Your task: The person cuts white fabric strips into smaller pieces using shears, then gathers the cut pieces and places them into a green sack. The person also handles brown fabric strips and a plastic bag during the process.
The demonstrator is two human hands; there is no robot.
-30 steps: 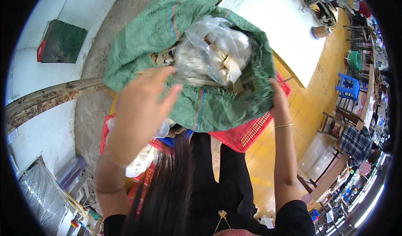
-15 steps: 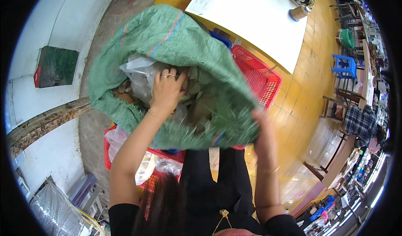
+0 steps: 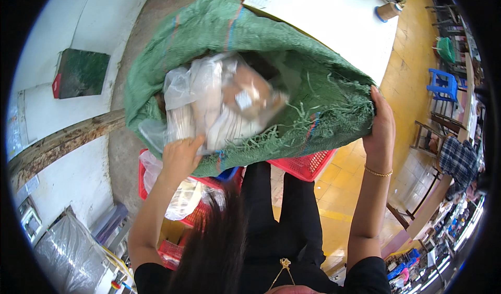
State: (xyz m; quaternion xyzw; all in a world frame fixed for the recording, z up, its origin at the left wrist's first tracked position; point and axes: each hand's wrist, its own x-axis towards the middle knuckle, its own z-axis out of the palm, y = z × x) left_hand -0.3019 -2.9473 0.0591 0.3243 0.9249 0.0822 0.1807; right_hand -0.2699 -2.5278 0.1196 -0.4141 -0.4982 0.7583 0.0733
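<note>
A large green woven sack [image 3: 209, 28] with thin red and blue stripes gapes wide in front of me, its rim frayed on the right. In its mouth lies a clear plastic bag [image 3: 206, 85] of pale and brown flat pieces, smeared by motion, with a small white label on it. My left hand [image 3: 182, 157] reaches over the sack's near left rim, closed on the lower edge of the plastic bag; some fingertips are hidden. At the sack's right corner, my right hand [image 3: 381, 116] grips the rim, thumb side up. The sack's depths are in shadow.
Red plastic baskets [image 3: 308, 164] stand beneath the sack; plastic-wrapped goods [image 3: 183, 202] fill one at left. A white table [image 3: 323, 12] with a thread cone [image 3: 389, 11] lies beyond. A wooden beam [image 3: 68, 137] runs along the left wall. A blue stool [image 3: 442, 84] stands far right.
My left hand has come out of the sack's middle to its near left rim. The filled plastic bag now shows at the mouth. My right hand has moved up and right, stretching the sack wider.
</note>
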